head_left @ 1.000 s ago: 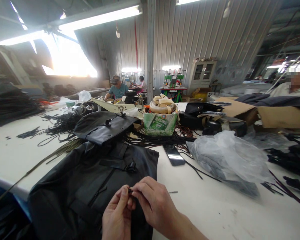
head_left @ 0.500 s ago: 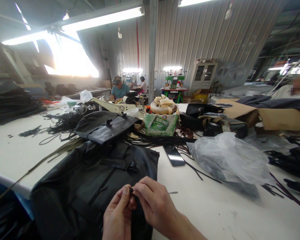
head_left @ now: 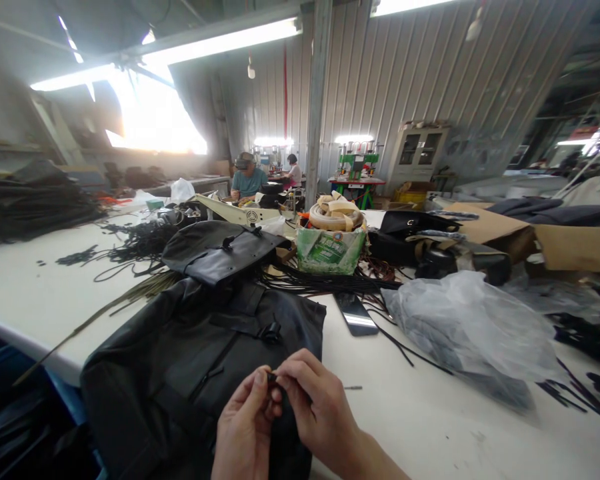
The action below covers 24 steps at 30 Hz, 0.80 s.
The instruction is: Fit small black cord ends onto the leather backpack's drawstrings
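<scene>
A small black piece (head_left: pixel 271 377) is pinched between the fingertips of both my hands; it is too small to tell its kind. My left hand (head_left: pixel 247 420) is closed on it from the left, thumb on top. From the right, my right hand (head_left: pixel 320 403) grips it with bent fingers. Under both hands lies a black backpack (head_left: pixel 180 360), with its flap (head_left: pixel 220 253) folded away toward the back. A strap buckle (head_left: pixel 269 331) and a zipper pull (head_left: pixel 213 380) show on its front.
On the white table (head_left: pixel 405 427) lie a phone (head_left: pixel 355 315), a thin metal rod (head_left: pixel 353 387) and a clear plastic bag (head_left: pixel 470 327). A green box (head_left: pixel 330 252) holds rolled tape. Black cords (head_left: pixel 135 243) are heaped at left, cardboard (head_left: pixel 575 247) at right. People sit farther back.
The whole view has shifted, so things appear slightly farther right. Both hands keep their pinch on the small black piece, with hardly any movement over the backpack.
</scene>
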{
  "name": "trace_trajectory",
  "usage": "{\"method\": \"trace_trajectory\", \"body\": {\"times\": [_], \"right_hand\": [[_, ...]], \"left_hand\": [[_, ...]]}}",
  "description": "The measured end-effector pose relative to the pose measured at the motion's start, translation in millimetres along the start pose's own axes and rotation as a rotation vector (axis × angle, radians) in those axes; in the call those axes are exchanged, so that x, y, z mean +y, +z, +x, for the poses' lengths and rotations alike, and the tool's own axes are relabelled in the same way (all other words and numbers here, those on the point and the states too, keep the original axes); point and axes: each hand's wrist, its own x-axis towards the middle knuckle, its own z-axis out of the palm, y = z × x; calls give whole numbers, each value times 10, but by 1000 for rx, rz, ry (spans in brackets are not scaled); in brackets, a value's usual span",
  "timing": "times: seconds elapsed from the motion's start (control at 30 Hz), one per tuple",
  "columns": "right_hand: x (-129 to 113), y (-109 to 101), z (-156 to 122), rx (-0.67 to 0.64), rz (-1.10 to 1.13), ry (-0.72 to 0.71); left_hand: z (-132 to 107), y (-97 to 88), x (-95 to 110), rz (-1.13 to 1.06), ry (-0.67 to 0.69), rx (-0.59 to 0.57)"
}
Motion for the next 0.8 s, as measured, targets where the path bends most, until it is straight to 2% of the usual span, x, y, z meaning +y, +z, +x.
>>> {"method": "trace_trajectory", "body": {"times": [0.13, 0.37, 0.57, 0.73, 0.8], "right_hand": [[14, 1, 2, 4, 24, -5], [61, -46, 2, -48, -151, -136], [56, -52, 14, -15, -140, -136], [54, -63, 18, 15, -271, -195], [59, -38, 11, 22, -229, -158]], "left_hand": [[3, -7, 5, -1, -9, -15], [3, -41, -9, -2, -24, -55], [17, -35, -58, 31, 4, -29], [-14, 14, -53, 57, 12, -21], [-15, 14, -48, 74, 25, -43]]}}
